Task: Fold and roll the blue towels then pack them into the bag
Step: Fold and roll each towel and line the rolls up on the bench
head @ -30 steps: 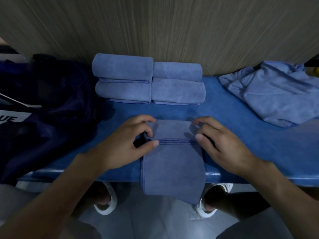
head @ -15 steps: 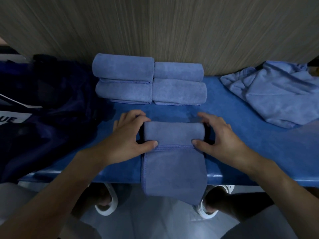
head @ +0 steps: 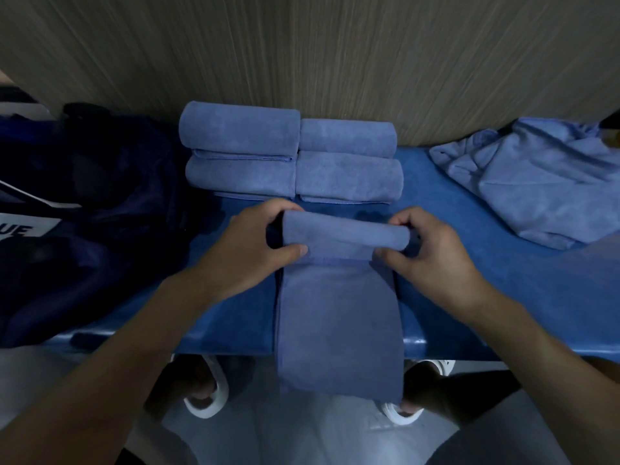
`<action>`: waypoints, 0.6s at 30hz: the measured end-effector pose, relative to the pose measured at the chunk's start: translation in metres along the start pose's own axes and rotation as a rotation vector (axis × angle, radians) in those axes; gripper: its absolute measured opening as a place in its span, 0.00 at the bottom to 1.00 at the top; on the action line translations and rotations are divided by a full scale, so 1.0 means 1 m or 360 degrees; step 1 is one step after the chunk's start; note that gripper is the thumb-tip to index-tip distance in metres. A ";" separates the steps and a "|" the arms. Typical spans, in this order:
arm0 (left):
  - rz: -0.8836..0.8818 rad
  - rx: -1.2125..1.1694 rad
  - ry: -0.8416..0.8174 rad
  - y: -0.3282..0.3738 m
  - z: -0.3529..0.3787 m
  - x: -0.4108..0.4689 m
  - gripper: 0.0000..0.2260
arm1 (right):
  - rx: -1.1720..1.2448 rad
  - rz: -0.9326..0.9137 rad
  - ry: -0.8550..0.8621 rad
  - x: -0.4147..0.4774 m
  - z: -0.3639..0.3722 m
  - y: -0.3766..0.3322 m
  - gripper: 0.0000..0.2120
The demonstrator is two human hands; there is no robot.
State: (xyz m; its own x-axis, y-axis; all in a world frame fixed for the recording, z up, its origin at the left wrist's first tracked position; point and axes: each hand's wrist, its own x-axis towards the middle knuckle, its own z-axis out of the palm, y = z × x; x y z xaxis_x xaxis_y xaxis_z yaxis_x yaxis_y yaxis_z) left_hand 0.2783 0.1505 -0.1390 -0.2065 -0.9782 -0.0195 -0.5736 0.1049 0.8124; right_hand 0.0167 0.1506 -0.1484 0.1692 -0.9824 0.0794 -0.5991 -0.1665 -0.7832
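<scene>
Between the two hands, on the blue bench [head: 486,280], a folded towel [head: 345,234] is partly rolled. The left hand [head: 248,253] grips the roll's left end, with its thumb laid across the near face and its fingers curled over the far side. The right hand [head: 432,253] clasps the right end the same way. From under the grip, the unrolled strip runs toward the person and hangs over the bench's near edge. Just beyond the grip, four rolled towels [head: 292,156] sit stacked two over two against the wall. Out past the left hand lies the dark bag [head: 84,196], and well off past the right hand is a heap of loose towels [head: 536,176]. The step in hand appears to be the rolling of a fifth towel, roughly at its midpoint, with nothing visibly packed yet. The next move likely calls for both hands to turn the roll evenly down the strip, keeping its ends square and the layers tight so that the hanging tail feeds in without skewing.
</scene>
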 end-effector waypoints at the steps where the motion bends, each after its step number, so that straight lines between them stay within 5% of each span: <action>1: 0.0090 0.0033 0.0087 0.002 0.001 0.000 0.15 | -0.0134 -0.0079 0.0076 0.001 0.001 0.000 0.14; 5: 0.0349 0.0211 0.0157 0.004 0.002 -0.002 0.11 | -0.0416 -0.0397 0.0128 0.000 0.000 0.000 0.16; 18: 0.0360 0.0370 -0.0130 -0.007 0.000 -0.030 0.17 | -0.0418 -0.0583 -0.0125 -0.030 -0.007 -0.001 0.15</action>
State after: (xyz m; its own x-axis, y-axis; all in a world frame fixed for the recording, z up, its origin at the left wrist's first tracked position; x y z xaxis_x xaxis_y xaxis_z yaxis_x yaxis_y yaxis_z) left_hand 0.2884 0.1793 -0.1447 -0.4068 -0.9089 0.0918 -0.6697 0.3650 0.6467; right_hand 0.0074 0.1796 -0.1455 0.4593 -0.8471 0.2671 -0.6651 -0.5274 -0.5287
